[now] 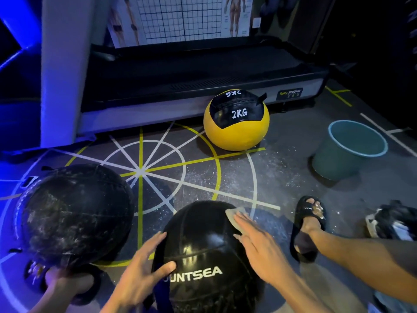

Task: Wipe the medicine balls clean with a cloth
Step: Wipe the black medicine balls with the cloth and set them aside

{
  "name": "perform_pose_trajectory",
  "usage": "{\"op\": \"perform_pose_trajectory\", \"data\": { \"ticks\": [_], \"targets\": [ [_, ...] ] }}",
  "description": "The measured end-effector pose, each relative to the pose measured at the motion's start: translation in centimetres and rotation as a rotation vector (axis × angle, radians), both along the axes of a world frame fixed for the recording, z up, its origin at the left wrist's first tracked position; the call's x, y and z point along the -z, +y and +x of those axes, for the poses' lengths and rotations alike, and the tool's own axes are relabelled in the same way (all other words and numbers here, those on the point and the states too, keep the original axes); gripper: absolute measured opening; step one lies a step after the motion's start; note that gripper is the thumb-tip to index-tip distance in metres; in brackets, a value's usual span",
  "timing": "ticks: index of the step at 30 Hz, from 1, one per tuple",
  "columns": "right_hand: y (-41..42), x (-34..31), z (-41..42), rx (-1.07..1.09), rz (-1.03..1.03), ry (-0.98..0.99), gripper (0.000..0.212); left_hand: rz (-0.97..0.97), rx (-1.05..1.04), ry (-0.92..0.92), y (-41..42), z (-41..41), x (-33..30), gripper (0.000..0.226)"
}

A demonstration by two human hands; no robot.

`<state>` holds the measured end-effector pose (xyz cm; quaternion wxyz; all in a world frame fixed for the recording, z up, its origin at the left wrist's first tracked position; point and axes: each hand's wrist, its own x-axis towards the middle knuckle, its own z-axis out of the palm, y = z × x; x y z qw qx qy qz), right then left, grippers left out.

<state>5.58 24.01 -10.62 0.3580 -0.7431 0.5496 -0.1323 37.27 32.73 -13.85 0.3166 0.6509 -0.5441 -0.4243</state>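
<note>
Pressing flat on a small pale cloth (234, 219), right hand (259, 249) with fingers straight, cloth pinned against the upper right side of a glossy black medicine ball (203, 251) near the bottom centre. Printed across that ball's front in white capitals, "UNTSEA", with the first letters hidden behind the thumb of the left hand (141, 269). Left hand spread open against the ball's left side, fingers relaxed and resting on the surface, thumb laid over the lettering, not curled round anything.

Sitting just left of it on the floor, a second black ball (74, 213), dusty and streaked with white scuffs, some lettering along its left edge too blurred to read. Further back, well apart from both, a yellow ball (235, 120) with a black panel marked "2KG" in white, and the same "2KG" upside down higher on the panel. Behind it, touching or nearly touching, the base of a treadmill (180, 86) carrying a small label reading "BODY STRONG". Beyond that, a wall chart (180, 16) with a grid and body figures, text too small to read.

Off to the right, a teal bucket (349, 150) standing upright on the grey marked floor (203, 177), lined in yellow and white. Near the right forearm, a foot in a black slide sandal (309, 222), strap lettering not legible.
</note>
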Motion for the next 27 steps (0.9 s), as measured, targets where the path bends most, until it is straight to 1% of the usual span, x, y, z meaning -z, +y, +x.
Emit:
{"op": "perform_pose_trajectory", "data": {
  "ticks": [1,4,5,7,8,10,12,13,14,15,17,19,20,21,22,25,27],
  "targets": [
    [0.4,0.3,-0.6,0.023,0.023,-0.021,0.055,-0.01,0.0,-0.047,-0.3,0.3,-0.7,0.078],
    [1.4,0.3,0.0,0.028,0.028,-0.058,0.056,-0.131,-0.081,-0.112,-1.8,-2.0,-3.5,0.056],
    [1.6,0.2,0.6,0.023,0.001,-0.069,0.056,-0.169,-0.072,-0.154,-2.4,-3.4,-4.4,0.057],
    [1.8,-0.2,1.6,0.047,-0.029,-0.122,0.054,-0.224,0.0,-0.276,-2.9,-6.1,-4.8,0.071],
    [1.8,-0.6,1.7,0.109,-0.006,-0.171,0.051,-0.222,0.033,-0.346,-2.9,-6.9,-4.4,0.076],
    [1.0,-0.4,0.5,0.331,0.053,-0.282,0.043,-0.224,0.053,-0.436,-2.6,-7.4,-3.0,0.077],
    [-0.4,0.2,-1.8,0.611,0.017,-0.349,0.05,-0.235,0.018,-0.426,-2.2,-6.8,-2.0,0.072],
    [-0.9,0.5,-2.7,0.694,0.002,-0.356,0.052,-0.244,0.003,-0.415,-2.1,-6.6,-1.7,0.07],
    [-1.1,0.6,-3.1,0.723,-0.007,-0.351,0.051,-0.254,-0.009,-0.41,-2.1,-6.5,-1.6,0.068],
    [-1.0,0.8,-2.7,0.7,0.005,-0.348,0.051,-0.266,-0.024,-0.407,-2.1,-6.5,-1.4,0.068],
    [0.3,1.1,-0.5,0.492,0.064,-0.383,0.052,-0.288,-0.054,-0.377,-2.1,-6.8,-1.3,0.066],
    [2.2,1.9,2.2,0.24,0.085,-0.311,0.055,-0.307,-0.075,-0.38,-2.2,-7.2,-1.2,0.066],
    [2.7,2.3,3.0,0.157,0.07,-0.245,0.058,-0.313,-0.082,-0.38,-2.1,-7.2,-1.1,0.066],
    [2.9,2.6,3.2,0.14,0.054,-0.212,0.059,-0.319,-0.09,-0.371,-2.1,-7.2,-1.0,0.066],
    [2.4,2.9,2.9,0.17,0.074,-0.215,0.058,-0.325,-0.097,-0.36,-1.9,-7.1,-0.9,0.066],
    [0.0,3.0,2.4,0.301,0.228,-0.188,0.049,-0.332,-0.099,-0.356,-1.5,-7.2,-0.7,0.066],
    [-1.4,2.3,3.9,0.37,0.242,-0.15,0.049,-0.338,-0.101,-0.362,-1.3,-7.3,-0.7,0.065]
  ]
}}
